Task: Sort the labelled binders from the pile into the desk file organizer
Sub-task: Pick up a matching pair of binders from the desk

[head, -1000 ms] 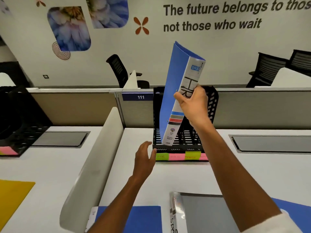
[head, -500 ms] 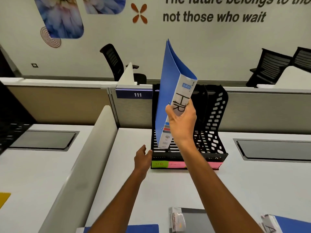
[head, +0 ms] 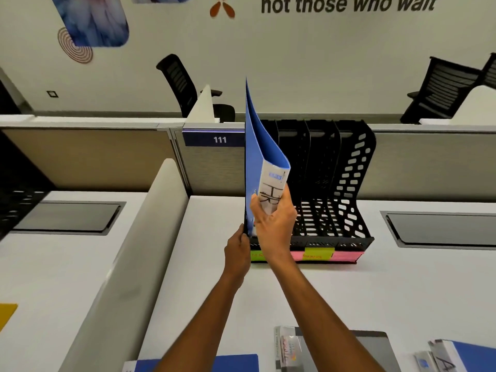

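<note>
Nearest the camera, along the bottom edge of the white tabletop [head: 402, 285], lie flat binders waiting in a loose pile: a blue binder [head: 236, 363] at the lower left, a grey binder with a clear spine pocket [head: 373, 350] in the middle, and a blue binder with a white labelled spine [head: 451, 357] at the lower right corner. Both bare forearms reach forward and up from here, nearly parallel and close together. The left hand [head: 237, 249] has its fingers curled against the front left corner of the black perforated plastic desk file organizer [head: 349, 200], touching its edge; how firmly it grips is hard to tell. Just beside it, the right hand [head: 273, 224] holds a narrow, closed grip on the blue binder with a white spine label marked "HR" [head: 257, 162], thumb on the left cover and fingers wrapped round the spine. This binder stands on end with its long axis near vertical, spine facing the camera, covers fanning slightly apart at the top, and its lower end down in the organizer's leftmost compartment. Green, yellow and pink sticky notes [head: 316, 255] line the organizer's front lip. Beyond stands a beige partition with a blue "111" plate [head: 219, 139], then black mesh office chairs [head: 185, 84] against the white wall
</note>
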Available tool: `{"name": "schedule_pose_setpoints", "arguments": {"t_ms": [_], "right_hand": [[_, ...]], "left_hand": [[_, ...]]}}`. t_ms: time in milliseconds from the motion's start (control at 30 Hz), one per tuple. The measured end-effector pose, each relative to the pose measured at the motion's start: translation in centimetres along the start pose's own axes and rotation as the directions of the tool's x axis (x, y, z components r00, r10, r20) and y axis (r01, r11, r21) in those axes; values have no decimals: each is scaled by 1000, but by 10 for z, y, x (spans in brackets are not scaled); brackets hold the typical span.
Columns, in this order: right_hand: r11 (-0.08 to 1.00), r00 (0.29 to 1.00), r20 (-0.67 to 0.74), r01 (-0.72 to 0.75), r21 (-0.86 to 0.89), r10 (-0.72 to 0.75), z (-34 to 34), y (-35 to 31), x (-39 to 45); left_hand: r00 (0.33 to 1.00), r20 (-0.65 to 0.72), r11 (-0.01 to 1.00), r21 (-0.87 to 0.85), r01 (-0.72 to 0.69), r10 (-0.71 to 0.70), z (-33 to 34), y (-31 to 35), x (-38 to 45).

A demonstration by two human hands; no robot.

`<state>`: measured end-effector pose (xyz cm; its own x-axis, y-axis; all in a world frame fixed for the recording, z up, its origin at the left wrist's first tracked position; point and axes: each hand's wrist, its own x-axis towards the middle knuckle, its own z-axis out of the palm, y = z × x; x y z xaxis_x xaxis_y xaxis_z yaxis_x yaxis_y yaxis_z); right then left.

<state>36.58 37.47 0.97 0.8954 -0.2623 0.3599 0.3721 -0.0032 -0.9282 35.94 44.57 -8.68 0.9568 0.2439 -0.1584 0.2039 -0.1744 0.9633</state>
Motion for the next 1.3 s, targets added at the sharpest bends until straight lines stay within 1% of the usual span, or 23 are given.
{"name": "schedule_pose_setpoints", "arguments": {"t_ms": [200,300,433,633,700,800,900,933,1000,1033,1167,1300], "right_hand": [[994,994,22,-109,-4,109,7,23,1],[993,990,96,-97,-63,103,13,28,-1],[989,979,172,-92,-118,112,15,36,-8],[964,937,255,-197,-180,239,8,60,-18],[959,927,277,-200,-203,252,5,61,-18],[966,930,313,-126,-225,194,-1,51,-14],[967,941,335,37,-253,52,-6,29,-5],[956,944,331,100,-274,-4,-7,23,-1],[916,934,338,234,-326,-118,-11,13,8],[895,925,352,274,-351,-144,-13,9,11],[839,917,383,291,-459,-109,-19,-2,14],[852,930,342,283,-440,-133,-27,-4,-2]], "left_hand": [[999,38,1000,-8,8,-7,0,-1,0],[999,44,999,-32,9,-7,-2,-3,0],[996,93,989,-145,18,-5,-5,-4,-4],[993,120,988,-157,11,8,-7,-1,-4],[994,109,988,-155,15,2,-6,-4,-4],[997,79,994,-106,6,3,-5,-6,-4],[997,53,998,15,-56,55,-7,-9,-6],[998,43,997,55,-51,49,-9,-11,-7],[1000,3,994,105,5,-5,-12,-14,-10],[1000,-15,993,112,24,-23,-13,-14,-12],[999,-41,991,130,11,-6,-24,-11,-23],[997,-67,984,176,-24,37,-39,-12,-41]]}}
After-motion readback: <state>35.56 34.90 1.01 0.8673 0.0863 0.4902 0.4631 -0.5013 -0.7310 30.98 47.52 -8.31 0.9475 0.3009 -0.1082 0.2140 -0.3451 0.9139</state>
